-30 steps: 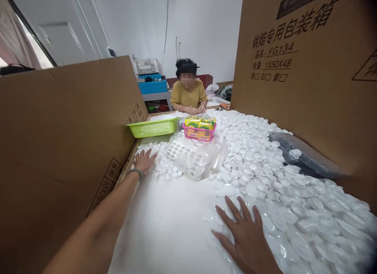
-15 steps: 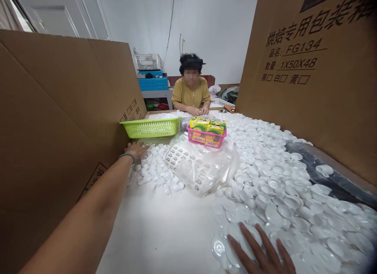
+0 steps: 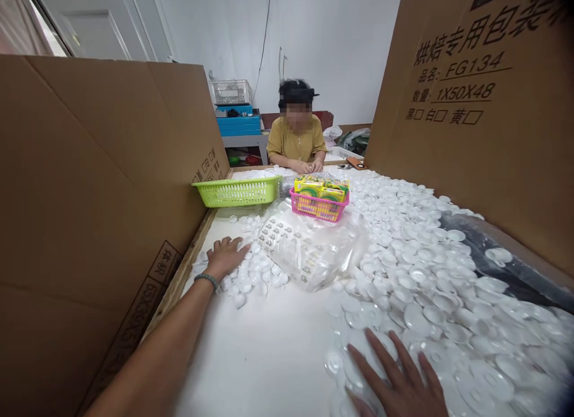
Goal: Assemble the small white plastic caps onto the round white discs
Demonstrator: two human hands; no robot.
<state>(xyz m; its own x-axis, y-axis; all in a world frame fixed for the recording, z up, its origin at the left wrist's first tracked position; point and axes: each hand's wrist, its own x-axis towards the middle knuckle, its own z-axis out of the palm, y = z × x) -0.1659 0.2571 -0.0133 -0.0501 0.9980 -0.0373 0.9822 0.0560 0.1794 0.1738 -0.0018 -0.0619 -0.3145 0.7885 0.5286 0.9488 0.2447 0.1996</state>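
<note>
My left hand [image 3: 226, 258] lies over a small heap of white plastic pieces [image 3: 251, 276] on the left of the white tabletop [image 3: 237, 345]; its fingers are spread and point away from me. My right hand [image 3: 397, 369] rests with fingers fanned out on a wide spread of shallow, round white plastic pieces [image 3: 421, 276] that covers the right side. Neither hand grips a piece. Between them, farther off, sits a clear plastic bag [image 3: 309, 249] with printed labels.
Behind the bag stands a pink basket [image 3: 319, 209] with yellow boxes [image 3: 323, 189]. A green basket [image 3: 237, 192] is at the back left. Cardboard panels [image 3: 98, 166] flank both sides. A dark plastic bag [image 3: 488, 261] lies right. A person [image 3: 297, 136] sits opposite.
My left hand has come back toward me from beside the green basket, drawing white pieces with it and baring tabletop behind. My right hand stays almost where it was.
</note>
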